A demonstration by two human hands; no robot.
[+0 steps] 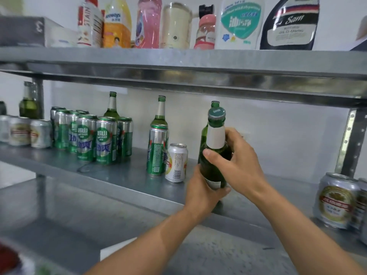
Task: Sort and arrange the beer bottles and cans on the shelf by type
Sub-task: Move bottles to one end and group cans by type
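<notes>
A green beer bottle (pixel 215 135) with a white neck label stands in front of the middle shelf (pixel 119 175), held by both hands. My left hand (pixel 202 193) wraps its base and my right hand (pixel 238 161) grips its shoulder. Behind it the neck of another green bottle (pixel 215 104) peeks out. A tall green can (pixel 156 149) and a short white can (pixel 176 162) stand just left, with a green bottle (pixel 161 112) behind them. Several tall green cans (pixel 95 135) cluster further left with a bottle (pixel 112 105) behind.
Short silver-and-gold cans (pixel 27 132) sit at the far left with a green bottle (pixel 28 104) behind. More short cans (pixel 337 201) stand at the right edge by the upright post (pixel 349 139). The upper shelf (pixel 178 60) carries detergent bottles (pixel 240 22).
</notes>
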